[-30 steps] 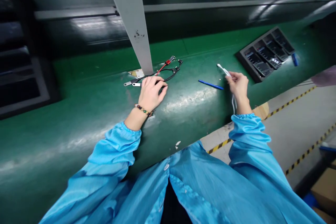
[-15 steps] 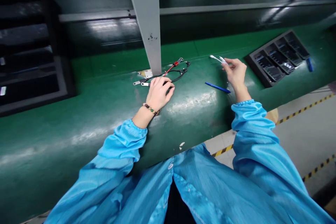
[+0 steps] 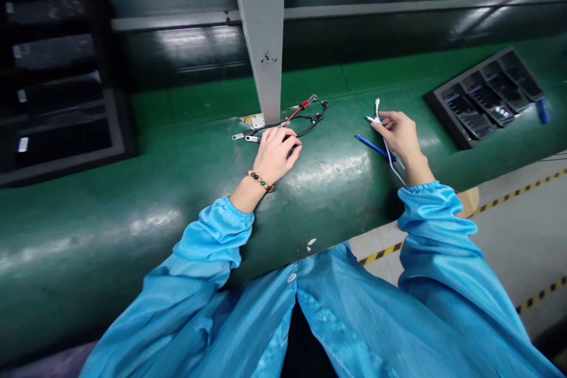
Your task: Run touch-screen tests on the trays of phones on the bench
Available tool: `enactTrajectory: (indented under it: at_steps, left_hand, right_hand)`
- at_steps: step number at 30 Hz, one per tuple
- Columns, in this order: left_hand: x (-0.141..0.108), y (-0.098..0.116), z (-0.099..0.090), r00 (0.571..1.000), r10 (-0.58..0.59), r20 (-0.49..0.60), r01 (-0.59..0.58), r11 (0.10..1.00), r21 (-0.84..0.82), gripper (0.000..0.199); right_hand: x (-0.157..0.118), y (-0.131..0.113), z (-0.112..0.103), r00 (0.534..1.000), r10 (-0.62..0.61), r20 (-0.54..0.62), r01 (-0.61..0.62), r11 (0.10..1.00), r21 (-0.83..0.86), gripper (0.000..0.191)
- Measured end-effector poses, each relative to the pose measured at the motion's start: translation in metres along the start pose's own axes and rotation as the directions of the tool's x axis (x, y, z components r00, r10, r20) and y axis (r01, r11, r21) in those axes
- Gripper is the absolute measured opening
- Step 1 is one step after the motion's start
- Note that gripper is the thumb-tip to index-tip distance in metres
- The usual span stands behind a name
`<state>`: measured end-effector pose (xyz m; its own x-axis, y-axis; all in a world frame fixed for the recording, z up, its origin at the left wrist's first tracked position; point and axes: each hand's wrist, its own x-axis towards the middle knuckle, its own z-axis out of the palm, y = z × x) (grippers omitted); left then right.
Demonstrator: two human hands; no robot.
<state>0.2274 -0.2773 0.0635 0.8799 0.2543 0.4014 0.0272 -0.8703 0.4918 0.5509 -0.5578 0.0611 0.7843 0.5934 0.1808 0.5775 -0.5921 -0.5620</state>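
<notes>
My right hand is closed on a white cable, pinching it just below its plug ends. The cable's length hangs down beside the wrist. A blue pen lies on the bench under that hand, partly behind the cable. My left hand rests on the bench over black cables, its fingers loosely bent and apart. Two USB plugs stick out to the left of it. A red lead with a metal end runs out beyond its fingertips. What lies beneath the palm is hidden.
A grey post rises behind the cables. To the left stands a large black tray with dark flat pieces in slots. A smaller black tray holds flat dark items at right, with a blue object beside it.
My right hand has turned the white cable so its plug ends point more upward, and its length now shows below. The left hand stays over the black cables. The view has shifted slightly.
</notes>
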Motion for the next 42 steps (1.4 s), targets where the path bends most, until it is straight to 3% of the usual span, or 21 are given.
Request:
enactTrajectory:
  at_steps: [9,17,21,23,26,31,33,35,36,37,39,40,42]
  left_hand:
    - [0.001,0.000,-0.001,1.000,-0.014,0.014,0.015,1.000,-0.007,0.016]
    - [0.000,-0.001,0.000,1.000,0.002,0.003,-0.002,1.000,0.016,0.016]
    - [0.001,0.000,0.000,1.000,-0.011,0.019,0.011,1.000,0.003,0.017]
    - [0.002,0.001,0.000,1.000,-0.018,0.014,0.018,1.000,-0.012,0.018]
    - [0.004,-0.003,0.000,0.999,-0.033,0.010,0.033,0.999,-0.033,0.018]
    - [0.006,-0.001,-0.007,0.999,-0.035,-0.031,0.034,0.998,-0.051,0.019]
    - [0.007,0.022,-0.005,0.997,0.006,-0.079,-0.013,0.996,-0.092,0.017]
    - [0.005,0.066,0.007,0.991,0.121,-0.056,-0.131,0.968,-0.215,0.014]
    - [0.003,0.094,0.018,0.974,0.228,0.008,-0.213,0.923,-0.321,0.013]
    - [0.000,0.126,0.032,0.927,0.365,0.091,-0.288,0.843,-0.455,0.014]
    - [-0.009,0.193,0.066,0.758,0.609,0.233,-0.334,0.670,-0.663,0.030]
    - [-0.016,0.225,0.083,0.695,0.659,0.287,-0.305,0.633,-0.712,0.044]
    - [-0.030,0.279,0.114,0.596,0.688,0.414,-0.227,0.639,-0.735,0.071]
  right_hand:
    - [-0.009,-0.012,-0.021,0.972,0.210,0.103,-0.204,0.977,-0.069,0.067]
    - [-0.014,-0.013,-0.022,0.921,0.380,0.092,-0.374,0.925,-0.073,0.058]
    - [-0.025,-0.010,-0.035,0.931,0.360,0.059,-0.355,0.931,-0.083,0.046]
    - [-0.038,-0.009,-0.050,0.931,0.363,0.034,-0.363,0.932,-0.001,0.046]
    - [-0.072,-0.007,-0.083,0.895,0.445,-0.041,-0.413,0.859,0.302,0.046]
    - [-0.171,-0.001,-0.144,0.771,0.577,-0.269,-0.373,0.752,0.544,0.045]
    - [-0.216,-0.004,-0.162,0.722,0.629,-0.289,-0.331,0.681,0.653,0.044]
    - [-0.257,-0.015,-0.173,0.697,0.668,-0.262,-0.316,0.614,0.723,0.041]
    - [-0.273,-0.025,-0.177,0.694,0.678,-0.244,-0.312,0.588,0.747,0.040]
    - [-0.287,-0.037,-0.179,0.694,0.683,-0.228,-0.301,0.563,0.770,0.039]
    - [-0.307,-0.068,-0.179,0.703,0.683,-0.198,-0.260,0.506,0.823,0.037]
    - [-0.313,-0.086,-0.178,0.709,0.681,-0.181,-0.232,0.468,0.853,0.035]
    - [-0.320,-0.117,-0.177,0.732,0.672,-0.117,-0.215,0.391,0.895,0.030]
